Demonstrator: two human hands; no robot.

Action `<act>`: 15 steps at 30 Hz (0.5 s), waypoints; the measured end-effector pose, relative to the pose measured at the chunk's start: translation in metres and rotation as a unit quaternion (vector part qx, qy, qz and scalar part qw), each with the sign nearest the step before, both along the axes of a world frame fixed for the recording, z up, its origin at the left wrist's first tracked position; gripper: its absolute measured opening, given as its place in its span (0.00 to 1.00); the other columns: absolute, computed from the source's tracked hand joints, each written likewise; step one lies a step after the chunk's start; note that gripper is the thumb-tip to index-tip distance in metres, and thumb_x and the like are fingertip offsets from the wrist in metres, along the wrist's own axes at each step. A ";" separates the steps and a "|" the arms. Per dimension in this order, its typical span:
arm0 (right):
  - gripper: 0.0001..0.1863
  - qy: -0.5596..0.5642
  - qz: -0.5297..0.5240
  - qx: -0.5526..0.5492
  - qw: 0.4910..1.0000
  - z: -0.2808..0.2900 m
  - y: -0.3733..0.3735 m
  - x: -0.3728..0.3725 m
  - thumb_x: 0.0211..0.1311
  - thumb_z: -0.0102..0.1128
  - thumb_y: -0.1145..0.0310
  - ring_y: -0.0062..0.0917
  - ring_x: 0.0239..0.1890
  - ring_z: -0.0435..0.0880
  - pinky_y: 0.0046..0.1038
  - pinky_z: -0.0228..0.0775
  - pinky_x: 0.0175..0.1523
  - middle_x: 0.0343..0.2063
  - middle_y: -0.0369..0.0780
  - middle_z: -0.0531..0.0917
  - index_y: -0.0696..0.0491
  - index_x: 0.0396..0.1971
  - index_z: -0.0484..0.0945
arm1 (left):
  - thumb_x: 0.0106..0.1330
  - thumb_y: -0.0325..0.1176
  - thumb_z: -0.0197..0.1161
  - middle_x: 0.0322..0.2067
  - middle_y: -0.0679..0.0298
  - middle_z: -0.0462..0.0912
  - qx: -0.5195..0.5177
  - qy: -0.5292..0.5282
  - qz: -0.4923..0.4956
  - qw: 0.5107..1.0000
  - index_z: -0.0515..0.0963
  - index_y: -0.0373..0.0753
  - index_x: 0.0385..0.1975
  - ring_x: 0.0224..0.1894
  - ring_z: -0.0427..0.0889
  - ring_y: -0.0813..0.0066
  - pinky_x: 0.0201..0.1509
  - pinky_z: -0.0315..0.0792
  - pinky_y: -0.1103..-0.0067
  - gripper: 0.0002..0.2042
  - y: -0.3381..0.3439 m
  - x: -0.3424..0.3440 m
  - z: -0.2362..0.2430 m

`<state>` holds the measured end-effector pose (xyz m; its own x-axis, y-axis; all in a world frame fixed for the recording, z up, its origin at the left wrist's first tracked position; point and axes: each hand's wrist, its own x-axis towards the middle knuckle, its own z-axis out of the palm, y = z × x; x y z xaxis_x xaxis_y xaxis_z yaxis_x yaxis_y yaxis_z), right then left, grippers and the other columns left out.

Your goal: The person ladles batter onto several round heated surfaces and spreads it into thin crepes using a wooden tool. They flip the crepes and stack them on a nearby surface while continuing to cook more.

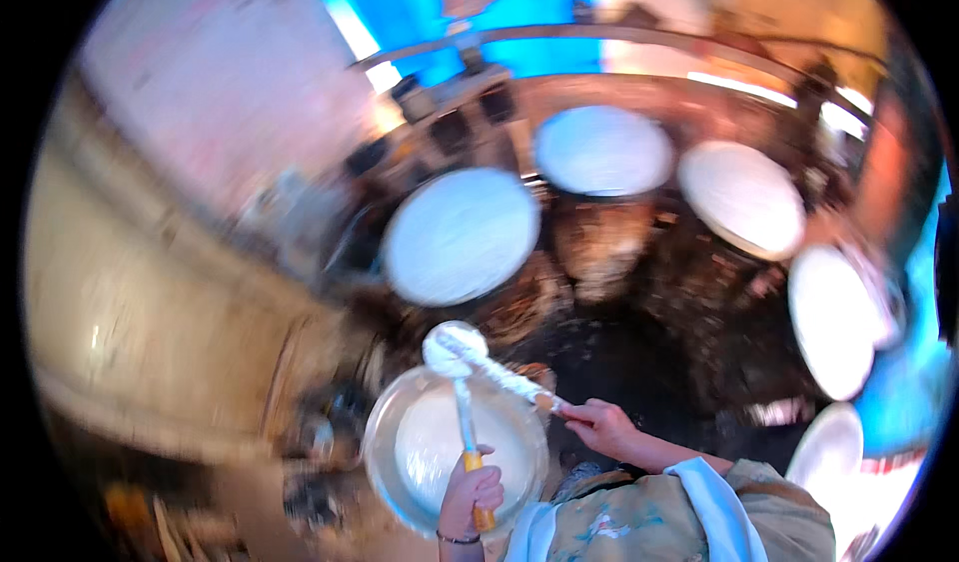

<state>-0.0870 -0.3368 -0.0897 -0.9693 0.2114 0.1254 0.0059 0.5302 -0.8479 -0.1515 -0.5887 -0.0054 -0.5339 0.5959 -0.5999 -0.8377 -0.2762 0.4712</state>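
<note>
My left hand (pixel 472 492) is wrapped round the yellow handle of a ladle (pixel 466 412), its round white-coated head up at the bowl's far rim. In my right hand (pixel 597 427) is a stick-like spreader (pixel 509 380) thickly coated in white, its far end over the ladle's head. Blur hides whether the two tools touch. Beneath them stands a wide metal bowl (pixel 378 437) holding white batter-like liquid (pixel 425 437). Beyond lies a large round white-topped plate (pixel 462 237), nearest to the tools.
More round white plates (pixel 604 150) (pixel 741 197) (pixel 831 320) curve away to the right on dark, sooty stands. Another white disc (pixel 827 452) is near my right elbow. A pale curved wall (pixel 150 302) runs along the left. Small dark containers (pixel 450 130) stand at the back.
</note>
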 end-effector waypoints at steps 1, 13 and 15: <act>0.13 0.016 -0.032 -0.010 0.999 0.006 0.005 0.011 0.52 0.63 0.73 0.34 0.26 0.78 0.31 0.72 0.31 0.24 0.43 0.78 0.51 0.40 0.81 | 0.62 0.21 0.48 0.15 0.71 0.57 -0.010 0.013 -0.045 0.999 0.63 0.44 0.48 0.11 0.55 0.88 0.12 0.52 0.88 0.15 0.010 -0.007 0.003; 0.19 0.043 -0.513 0.143 0.845 0.028 0.058 0.286 0.53 0.60 0.73 0.37 0.22 0.76 0.34 0.71 0.25 0.22 0.42 0.74 0.45 0.47 0.75 | 0.63 0.23 0.49 0.16 0.70 0.58 0.019 0.080 -0.565 0.821 0.62 0.45 0.48 0.11 0.57 0.88 0.13 0.56 0.89 0.15 0.245 0.095 0.066; 0.18 0.045 -0.597 0.141 0.788 0.025 0.043 0.340 0.52 0.60 0.75 0.36 0.22 0.76 0.33 0.70 0.25 0.22 0.42 0.74 0.47 0.46 0.76 | 0.64 0.26 0.51 0.17 0.70 0.60 0.031 0.084 -0.654 0.751 0.61 0.45 0.48 0.13 0.57 0.89 0.15 0.57 0.90 0.14 0.286 0.142 0.068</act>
